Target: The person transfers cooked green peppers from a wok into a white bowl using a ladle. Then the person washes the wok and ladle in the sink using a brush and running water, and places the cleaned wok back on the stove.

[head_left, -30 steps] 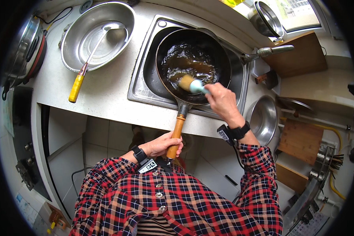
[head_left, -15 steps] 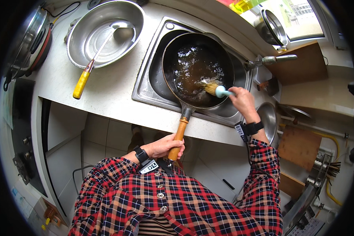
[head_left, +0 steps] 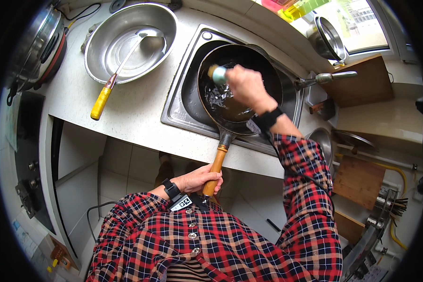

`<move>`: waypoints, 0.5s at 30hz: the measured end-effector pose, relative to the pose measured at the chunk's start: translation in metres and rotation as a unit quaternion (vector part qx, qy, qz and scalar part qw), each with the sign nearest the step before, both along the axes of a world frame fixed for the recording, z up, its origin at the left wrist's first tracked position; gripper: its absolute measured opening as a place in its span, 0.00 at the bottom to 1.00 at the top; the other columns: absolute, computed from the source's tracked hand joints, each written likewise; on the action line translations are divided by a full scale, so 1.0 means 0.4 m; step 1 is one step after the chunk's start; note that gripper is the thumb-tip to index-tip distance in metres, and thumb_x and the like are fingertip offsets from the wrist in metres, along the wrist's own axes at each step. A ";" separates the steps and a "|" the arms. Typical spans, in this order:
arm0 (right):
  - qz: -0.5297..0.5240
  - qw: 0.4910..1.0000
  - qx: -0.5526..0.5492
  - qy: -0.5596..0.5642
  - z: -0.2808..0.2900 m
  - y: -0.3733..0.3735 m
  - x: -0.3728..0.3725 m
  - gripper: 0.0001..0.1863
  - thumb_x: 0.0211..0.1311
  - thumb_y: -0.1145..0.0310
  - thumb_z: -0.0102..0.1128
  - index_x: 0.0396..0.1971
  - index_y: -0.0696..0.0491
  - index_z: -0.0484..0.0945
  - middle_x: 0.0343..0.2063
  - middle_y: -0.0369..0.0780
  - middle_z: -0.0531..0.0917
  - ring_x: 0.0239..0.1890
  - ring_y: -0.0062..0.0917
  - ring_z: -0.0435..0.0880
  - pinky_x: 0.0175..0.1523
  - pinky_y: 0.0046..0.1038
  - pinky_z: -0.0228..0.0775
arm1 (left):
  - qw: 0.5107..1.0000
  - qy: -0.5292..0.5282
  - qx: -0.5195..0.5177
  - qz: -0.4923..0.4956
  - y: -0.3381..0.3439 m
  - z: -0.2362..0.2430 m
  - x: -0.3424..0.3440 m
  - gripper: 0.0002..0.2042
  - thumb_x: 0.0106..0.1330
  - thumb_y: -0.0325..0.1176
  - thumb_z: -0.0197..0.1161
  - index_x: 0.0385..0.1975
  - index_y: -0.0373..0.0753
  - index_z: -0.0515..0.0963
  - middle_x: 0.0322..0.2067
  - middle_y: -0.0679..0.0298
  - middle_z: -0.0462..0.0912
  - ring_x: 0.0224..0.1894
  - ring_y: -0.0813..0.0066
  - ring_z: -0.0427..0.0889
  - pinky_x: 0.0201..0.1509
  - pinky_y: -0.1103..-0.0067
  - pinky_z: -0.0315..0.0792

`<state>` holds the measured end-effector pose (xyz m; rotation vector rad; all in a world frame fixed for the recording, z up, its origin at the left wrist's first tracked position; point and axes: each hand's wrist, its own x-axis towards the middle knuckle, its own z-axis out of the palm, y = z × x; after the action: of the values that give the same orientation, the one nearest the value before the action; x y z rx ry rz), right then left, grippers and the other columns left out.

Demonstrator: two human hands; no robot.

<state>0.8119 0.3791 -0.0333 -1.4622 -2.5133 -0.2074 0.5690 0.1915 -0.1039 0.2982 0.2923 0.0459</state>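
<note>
My left hand (head_left: pixel 199 180) is wrapped round the wooden handle of a dark wok (head_left: pixel 203 101). The wok rests over the steel sink (head_left: pixel 179 113), with brownish water inside it. Above the water my right hand (head_left: pixel 248 85), slightly blurred, grips a pale blue scrub brush (head_left: pixel 218 74). Its yellowish bristles are at the wok's upper left inner wall; whether they touch it I cannot tell. My right hand and forearm hide part of the wok's right side.
Left of the sink stands a large steel basin (head_left: pixel 93 56) with a yellow-handled ladle (head_left: pixel 102 100) lying across it. A faucet (head_left: pixel 322 79) reaches in from the right. Beyond it lean a wooden board (head_left: pixel 357 80) and a cleaver (head_left: pixel 325 109). Stacked pots (head_left: pixel 37 47) stand far left.
My right hand has swept the brush from the wok's lower right to its upper left. My left hand stays on the handle. The whole view has shifted slightly.
</note>
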 end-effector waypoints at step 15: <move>-0.065 0.996 -0.054 -0.040 0.058 -0.035 -0.042 0.02 0.49 0.73 0.58 0.24 0.53 0.78 0.26 0.44 0.80 0.28 0.37 0.84 0.30 0.36 0.76 | 1.000 0.009 0.001 -0.008 0.000 0.003 0.002 0.12 0.72 0.38 0.56 0.43 0.40 0.62 0.30 0.64 0.76 0.32 0.74 0.79 0.39 0.76 0.77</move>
<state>0.7950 0.3652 -0.0101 -1.6929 -2.5300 -0.1566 0.5697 0.1913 -0.1028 0.3038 0.3087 0.0284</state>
